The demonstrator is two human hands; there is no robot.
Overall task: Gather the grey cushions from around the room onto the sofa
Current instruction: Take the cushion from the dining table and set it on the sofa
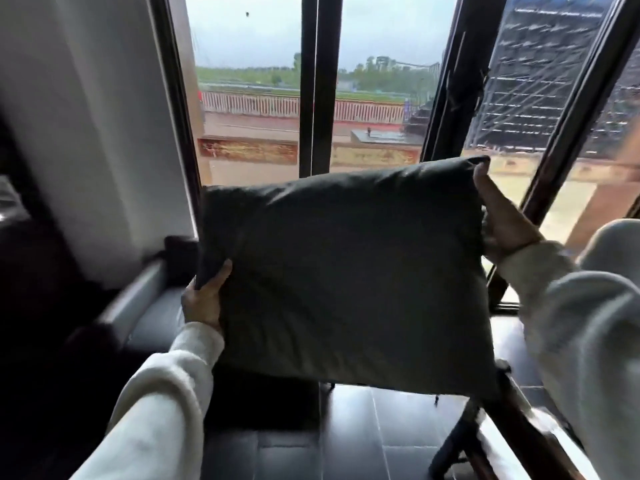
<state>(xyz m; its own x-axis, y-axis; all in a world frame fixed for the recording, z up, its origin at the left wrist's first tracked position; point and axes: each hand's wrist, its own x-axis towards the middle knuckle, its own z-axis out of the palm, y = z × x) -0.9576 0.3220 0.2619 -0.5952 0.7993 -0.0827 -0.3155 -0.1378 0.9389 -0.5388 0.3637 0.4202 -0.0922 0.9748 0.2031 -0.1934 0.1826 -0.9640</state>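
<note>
A square dark grey cushion (pixel 346 271) is held up in the air in front of the window, tilted a little. My left hand (pixel 204 299) grips its lower left edge. At the upper right edge, my right hand (pixel 502 220) clasps the cushion with the fingers curled around its side. Both arms wear pale sleeves. At the lower left, a grey padded seat (pixel 156 323) with a pale armrest shows beside the wall; it looks like part of a sofa, mostly hidden by my arm and the cushion.
Tall dark-framed windows (pixel 317 81) fill the view ahead. A white wall or pillar (pixel 86 116) stands at the left. Dark glossy floor tiles (pixel 363 438) lie below. A dark wooden frame (pixel 485 438), perhaps a chair, juts in at the lower right.
</note>
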